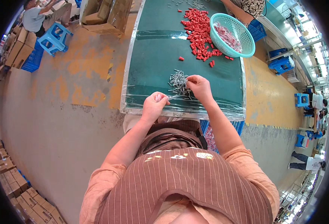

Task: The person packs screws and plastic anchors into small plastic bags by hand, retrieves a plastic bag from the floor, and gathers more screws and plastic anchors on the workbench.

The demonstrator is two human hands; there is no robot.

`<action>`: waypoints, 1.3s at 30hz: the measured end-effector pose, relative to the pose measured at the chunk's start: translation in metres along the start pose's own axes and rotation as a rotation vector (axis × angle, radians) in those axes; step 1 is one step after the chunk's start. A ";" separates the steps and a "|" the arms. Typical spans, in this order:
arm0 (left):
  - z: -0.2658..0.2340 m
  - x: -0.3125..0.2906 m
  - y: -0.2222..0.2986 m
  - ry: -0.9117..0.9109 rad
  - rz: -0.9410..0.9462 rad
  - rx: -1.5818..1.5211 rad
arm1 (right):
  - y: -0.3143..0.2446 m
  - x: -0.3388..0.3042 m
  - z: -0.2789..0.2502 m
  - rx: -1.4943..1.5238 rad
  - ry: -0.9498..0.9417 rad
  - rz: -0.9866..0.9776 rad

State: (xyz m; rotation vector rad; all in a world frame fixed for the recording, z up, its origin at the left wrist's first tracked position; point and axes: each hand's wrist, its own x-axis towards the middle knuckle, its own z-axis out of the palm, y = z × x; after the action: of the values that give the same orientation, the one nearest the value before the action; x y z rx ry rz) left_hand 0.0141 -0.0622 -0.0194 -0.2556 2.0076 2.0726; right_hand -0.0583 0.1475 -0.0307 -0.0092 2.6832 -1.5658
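Note:
A loose pile of small silver screws (178, 81) lies on the green tabletop near its front edge. My right hand (200, 88) is at the right side of this pile, fingertips pinched together among the screws; whether a screw is between them is too small to tell. Left of and nearer than the pile, my left hand (155, 106) is closed on a small clear plastic bag (173, 97), which sticks out toward the screws. Farther back, many red plastic plugs (200, 33) are spread out, a few of them strayed toward me.
A turquoise basket (249, 37) holding bagged red pieces stands at the table's right edge. Across the table (149, 56) a co-worker's arm (239, 11) reaches in. Below the front edge is a blue crate (237, 127). A cardboard box (104, 28) and blue stool (55, 38) stand left.

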 end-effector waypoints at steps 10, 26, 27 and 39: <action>0.004 0.003 -0.002 -0.036 -0.020 -0.004 | -0.003 -0.002 -0.024 0.355 -0.108 0.327; 0.003 0.001 0.000 -0.026 -0.037 0.000 | -0.010 -0.017 -0.031 0.600 -0.115 0.451; 0.003 0.001 0.000 -0.017 -0.032 -0.022 | -0.010 -0.018 -0.031 0.580 -0.113 0.444; 0.000 0.004 0.002 0.012 -0.025 0.066 | -0.007 -0.017 -0.034 0.634 -0.106 0.469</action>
State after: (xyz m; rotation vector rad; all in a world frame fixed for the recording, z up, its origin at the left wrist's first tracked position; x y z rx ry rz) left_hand 0.0097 -0.0619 -0.0191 -0.2807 2.0648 1.9903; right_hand -0.0427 0.1739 -0.0070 0.4920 1.8126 -2.0590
